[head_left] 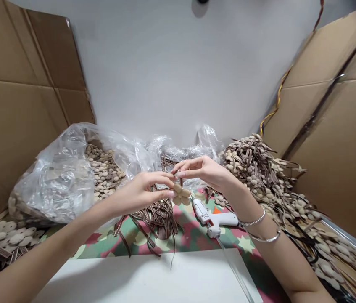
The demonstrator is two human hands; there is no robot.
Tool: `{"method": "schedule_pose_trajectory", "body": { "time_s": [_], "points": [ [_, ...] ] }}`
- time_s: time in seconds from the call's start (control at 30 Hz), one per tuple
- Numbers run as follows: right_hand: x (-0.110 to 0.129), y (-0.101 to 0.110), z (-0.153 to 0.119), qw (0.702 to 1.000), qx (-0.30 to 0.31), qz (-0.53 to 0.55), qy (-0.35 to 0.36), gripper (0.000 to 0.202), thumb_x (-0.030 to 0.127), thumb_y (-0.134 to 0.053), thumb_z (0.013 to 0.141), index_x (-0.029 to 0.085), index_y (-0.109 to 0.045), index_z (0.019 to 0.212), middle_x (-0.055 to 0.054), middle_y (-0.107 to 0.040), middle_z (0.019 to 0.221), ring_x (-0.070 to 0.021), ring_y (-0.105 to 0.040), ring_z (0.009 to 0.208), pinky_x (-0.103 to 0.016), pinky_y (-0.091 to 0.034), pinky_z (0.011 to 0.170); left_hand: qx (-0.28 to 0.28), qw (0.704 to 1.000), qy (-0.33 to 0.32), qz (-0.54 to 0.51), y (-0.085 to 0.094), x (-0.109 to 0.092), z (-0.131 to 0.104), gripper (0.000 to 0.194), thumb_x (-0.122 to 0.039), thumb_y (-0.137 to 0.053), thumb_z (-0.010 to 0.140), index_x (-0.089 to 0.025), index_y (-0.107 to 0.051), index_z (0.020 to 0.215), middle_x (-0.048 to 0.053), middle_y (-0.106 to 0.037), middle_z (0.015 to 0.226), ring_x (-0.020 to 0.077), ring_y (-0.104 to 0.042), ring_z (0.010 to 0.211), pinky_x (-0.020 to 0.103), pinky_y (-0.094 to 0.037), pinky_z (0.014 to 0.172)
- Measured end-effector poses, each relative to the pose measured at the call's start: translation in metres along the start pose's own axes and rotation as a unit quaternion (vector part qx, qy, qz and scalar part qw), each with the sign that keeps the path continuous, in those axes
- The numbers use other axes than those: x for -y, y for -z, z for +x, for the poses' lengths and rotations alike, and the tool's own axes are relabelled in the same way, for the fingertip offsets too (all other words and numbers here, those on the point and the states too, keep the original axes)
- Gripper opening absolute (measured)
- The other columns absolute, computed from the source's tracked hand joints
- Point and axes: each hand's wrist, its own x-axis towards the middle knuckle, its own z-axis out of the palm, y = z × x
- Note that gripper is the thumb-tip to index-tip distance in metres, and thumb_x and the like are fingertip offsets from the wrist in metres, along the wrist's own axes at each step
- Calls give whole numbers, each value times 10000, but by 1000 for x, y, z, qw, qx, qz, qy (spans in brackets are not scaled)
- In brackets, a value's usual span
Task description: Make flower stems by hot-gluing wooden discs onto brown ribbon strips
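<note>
Between thumb and fingers, my left hand (148, 189) holds a beige fabric flower (182, 196) with several rounded petals. My right hand (204, 171) meets it from the right, its fingertips pinched on a thin brown ribbon strip (181, 182) that rises from the flower. Both sets of fingertips nearly touch. Just below and to the right lies a white glue gun (212, 216) with an orange part, on its side, a clear glue stick (236, 271) trailing from its back. A heap of brown ribbon strips (163, 221) lies under my left hand.
A white board (140, 277) lies in front on a camouflage-patterned cloth (193, 240). At left, a clear plastic bag (64, 181) holds beige flowers (105, 168). Flowers with ribbons (256, 172) are piled at right. Cardboard walls (17, 105) stand on both sides.
</note>
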Motion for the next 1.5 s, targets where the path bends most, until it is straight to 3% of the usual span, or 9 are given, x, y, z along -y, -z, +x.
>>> {"method": "schedule_pose_trajectory", "body": {
  "time_s": [0.13, 0.33, 0.6, 0.73, 0.87, 1.0, 1.2, 1.33, 1.5],
  "points": [
    [-1, 4, 1, 999, -36, -14, -7, 120, 330, -723, 652, 227, -721, 713, -34, -658, 753, -154, -564, 748, -303, -414, 725, 33, 998, 50, -2, 8, -4, 4, 231, -349, -522, 835, -266, -669, 992, 16, -627, 1127, 204, -520, 1093, 320, -387, 923],
    [2, 4, 0, 998, -53, -27, -10, 156, 327, -700, 654, 180, -695, 707, -19, -630, 699, -130, -540, 688, -284, -393, 674, 81, 985, 54, -144, 15, 3, 25, 275, -313, -591, 800, -242, -650, 1059, 32, -657, 1096, 186, -565, 1051, 303, -413, 914],
    [8, 0, -2, 996, -89, -3, -15, 135, 272, -633, 685, 143, -626, 726, -10, -576, 686, -104, -509, 623, -259, -378, 584, 25, 975, 31, -219, -2, 7, 38, 259, -280, -590, 811, -213, -654, 1053, 48, -675, 1055, 161, -607, 972, 295, -436, 897],
    [6, 1, -1, 994, -109, -15, 2, 170, 275, -681, 654, 156, -601, 746, -21, -593, 751, -123, -544, 698, -263, -414, 638, 21, 977, 12, -213, -3, 5, 34, 261, -269, -583, 816, -212, -650, 1062, 52, -671, 1062, 166, -610, 970, 298, -449, 886],
    [4, 4, -1, 992, -117, -44, 24, 350, 269, -722, 629, 194, -603, 949, -42, -638, 901, -152, -582, 814, -269, -440, 684, 14, 985, 5, -174, -2, 6, 33, 249, -250, -574, 816, -199, -656, 1046, 56, -682, 1027, 171, -616, 959, 284, -468, 847],
    [4, 8, -1, 996, -64, -69, 1, 196, 313, -674, 685, 168, -695, 815, -38, -662, 770, -134, -578, 709, -271, -431, 652, -10, 993, 8, -116, -5, 6, 33, 276, -286, -556, 822, -188, -648, 1064, 69, -681, 1020, 185, -616, 945, 311, -465, 844],
    [-3, 4, 3, 990, -126, -59, -8, 170, 229, -708, 614, 163, -716, 771, -46, -679, 751, -142, -590, 689, -279, -449, 638, -17, 991, 20, -130, -10, 12, 35, 272, -299, -547, 821, -179, -653, 1040, 68, -680, 1018, 186, -604, 971, 305, -451, 863],
    [-4, 2, 4, 982, -183, -42, 5, 205, 229, -724, 589, 169, -711, 785, -49, -683, 735, -156, -609, 696, -284, -464, 624, 22, 985, 43, -164, 0, 20, 36, 300, -345, -568, 802, -206, -646, 1057, 62, -680, 1028, 189, -605, 967, 322, -442, 870],
    [0, 4, 2, 988, -156, -11, 0, 219, 211, -746, 562, 177, -705, 775, -43, -681, 752, -170, -627, 723, -303, -486, 669, 29, 985, 56, -159, 17, 21, 34, 274, -346, -594, 782, -226, -662, 1020, 54, -648, 1109, 203, -546, 1074, 361, -380, 951]
  ]
}}
